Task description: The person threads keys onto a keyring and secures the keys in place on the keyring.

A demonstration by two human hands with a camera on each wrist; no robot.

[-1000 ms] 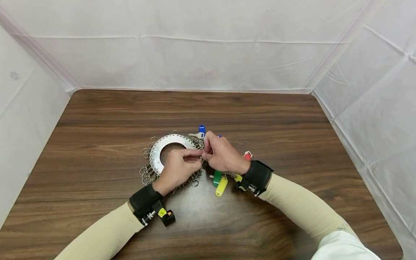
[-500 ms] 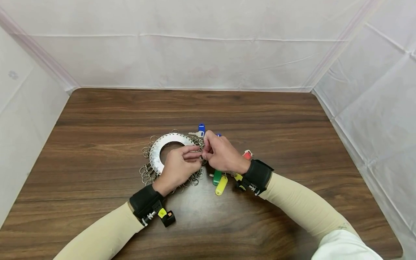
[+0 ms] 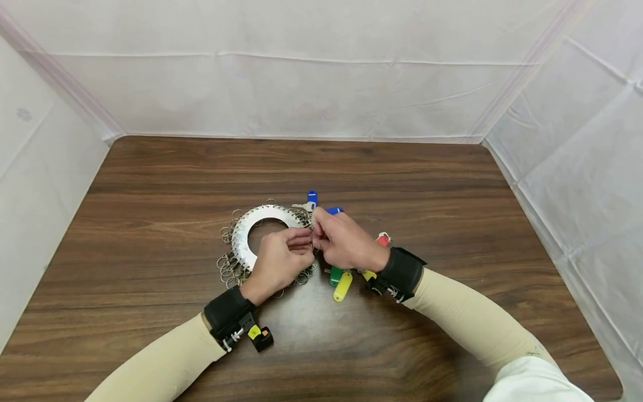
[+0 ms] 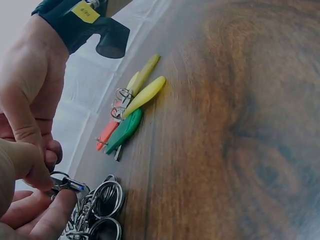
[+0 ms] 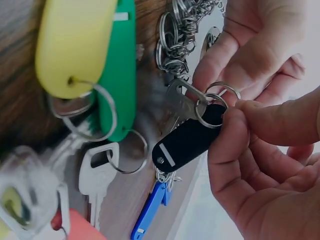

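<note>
A flat metal disc (image 3: 244,231) fringed with several key rings lies on the wooden table (image 3: 150,184). My left hand (image 3: 303,241) rests over its near right side and pinches one of its small rings (image 5: 223,88). My right hand (image 3: 317,237) meets it there, thumb and finger pinching the split ring (image 5: 210,109) that carries a black tag (image 5: 187,141) and a silver key (image 5: 179,99). In the left wrist view my left fingertips (image 4: 60,197) close on the ring (image 4: 65,184) beside my right hand (image 4: 30,85).
Loose tagged keys lie just right of the disc: yellow tag (image 3: 342,286), green tag (image 3: 335,275), red tag (image 3: 383,240), and blue tags (image 3: 312,197) (image 3: 333,211) behind my hands. White sheeting walls the table on three sides.
Both hands stay pinched together at the disc's right edge; my right hand has sunk slightly, uncovering a blue tag behind it.
</note>
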